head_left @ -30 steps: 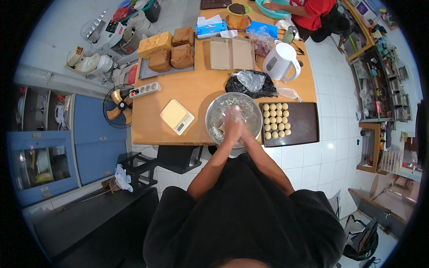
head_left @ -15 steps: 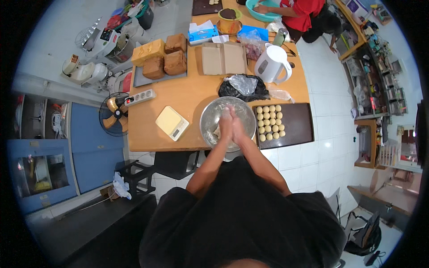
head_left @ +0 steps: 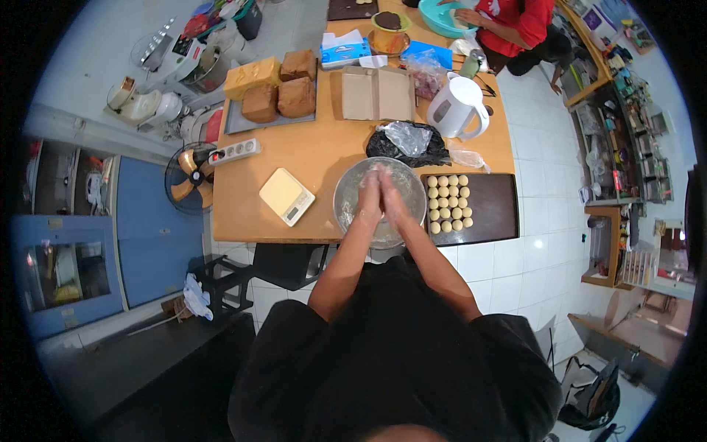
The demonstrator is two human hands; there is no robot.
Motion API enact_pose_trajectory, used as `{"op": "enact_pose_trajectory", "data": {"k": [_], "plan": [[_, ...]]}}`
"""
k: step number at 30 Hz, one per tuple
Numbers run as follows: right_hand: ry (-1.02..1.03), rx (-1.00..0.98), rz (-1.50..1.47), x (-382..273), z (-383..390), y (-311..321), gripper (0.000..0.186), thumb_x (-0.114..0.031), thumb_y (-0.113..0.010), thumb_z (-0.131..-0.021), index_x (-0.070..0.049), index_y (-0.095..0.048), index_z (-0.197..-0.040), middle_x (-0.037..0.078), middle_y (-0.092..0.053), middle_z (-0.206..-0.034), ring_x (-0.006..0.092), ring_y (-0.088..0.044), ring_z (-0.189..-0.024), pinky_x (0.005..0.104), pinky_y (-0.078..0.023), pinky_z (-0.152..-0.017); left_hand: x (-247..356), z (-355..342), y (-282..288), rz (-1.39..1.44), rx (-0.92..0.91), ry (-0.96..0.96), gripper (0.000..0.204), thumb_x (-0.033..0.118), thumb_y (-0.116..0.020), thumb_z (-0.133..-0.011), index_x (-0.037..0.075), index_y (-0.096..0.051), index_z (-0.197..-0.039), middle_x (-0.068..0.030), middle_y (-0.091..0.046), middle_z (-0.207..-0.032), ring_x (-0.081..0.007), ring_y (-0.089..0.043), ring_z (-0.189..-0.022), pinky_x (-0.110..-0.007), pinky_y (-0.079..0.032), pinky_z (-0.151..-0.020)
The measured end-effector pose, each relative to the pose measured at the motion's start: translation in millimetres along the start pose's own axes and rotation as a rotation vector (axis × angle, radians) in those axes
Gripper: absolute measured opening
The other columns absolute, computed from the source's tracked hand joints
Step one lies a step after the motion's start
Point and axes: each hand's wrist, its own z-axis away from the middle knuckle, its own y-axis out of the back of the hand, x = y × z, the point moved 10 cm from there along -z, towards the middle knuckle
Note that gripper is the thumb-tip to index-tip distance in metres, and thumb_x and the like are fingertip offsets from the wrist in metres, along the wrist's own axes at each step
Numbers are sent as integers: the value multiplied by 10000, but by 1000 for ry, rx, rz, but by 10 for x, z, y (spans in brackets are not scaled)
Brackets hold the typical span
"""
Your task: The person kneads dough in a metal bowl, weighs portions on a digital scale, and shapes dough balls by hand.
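Observation:
My left hand (head_left: 370, 196) and my right hand (head_left: 390, 193) are pressed palm to palm over a metal mixing bowl (head_left: 342, 199). Pale flour dusts the fingers. Whatever lies between the palms is hidden. Flour-like smears mark the inside of the bowl, at the table's front edge. Just right of it, a dark baking tray (head_left: 492, 210) carries rows of small round dough balls (head_left: 444, 202) on its left part. To the bowl's left lies a pale yellow kitchen scale (head_left: 286, 196).
Behind the bowl are a black plastic bag (head_left: 383, 149), an open cardboard box (head_left: 361, 92) and a white electric kettle (head_left: 453, 110). Brown loaves (head_left: 296, 98) fill a tray at left, near a power strip (head_left: 237, 152). A person in red (head_left: 519, 22) works at a turquoise basin (head_left: 434, 18).
My view has shifted slightly. My hands stay together over the bowl, turned a little more upright against each other. A pale piece seen earlier in the bowl no longer shows.

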Motion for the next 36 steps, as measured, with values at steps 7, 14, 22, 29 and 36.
{"op": "enact_pose_trajectory", "data": {"k": [7, 14, 22, 29, 36], "plan": [[111, 102, -216, -298, -102, 178, 814, -638, -264, -953, -84, -73, -1518, 113, -54, -1583, 246, -137, -1431, 374, -199, -1141, 285, 264, -69, 424, -110, -161, 431, 88, -397, -980, 95, -384, -1411, -130, -416, -1409, -242, -406, -1309, -381, -322, -1081], [-72, -34, -403, -111, -1, -8, 665, -514, -351, -991, -51, -283, -1464, 110, -362, -1470, 245, -393, -1316, 377, -346, -1075, 866, 670, -266, -1460, 322, -795, 475, 344, -279, -1034, 74, -395, -1407, -189, -280, -1499, -330, -257, -1394, -400, -173, -1144], [-168, -51, -323, -128, 273, -291, 535, -430, -401, -1006, -45, -425, -1377, 85, -506, -1344, 217, -497, -1203, 365, -389, -1023, 826, 555, -198, -827, 146, -361, 539, 368, -354, -1007, -6, -389, -1394, -236, -387, -1435, -380, -385, -1320, -428, -294, -1093], [16, -92, -536, -201, 227, -173, 623, -457, -370, -993, -28, -306, -1440, 137, -369, -1462, 256, -367, -1337, 402, -300, -1108, 688, 1014, -748, -1352, -63, -732, 501, 314, -437, -974, -24, -455, -1342, -249, -356, -1452, -426, -362, -1319, -454, -252, -1115], [-347, -137, -492, 49, 353, -108, 496, -382, -349, -1009, -18, -447, -1331, 134, -550, -1280, 249, -536, -1170, 390, -408, -1034, 830, 1075, -818, -1364, -149, -1097, 331, 153, -490, -849, 35, -639, -1120, -135, -617, -1212, -306, -533, -1194, -491, -265, -1110]]}}
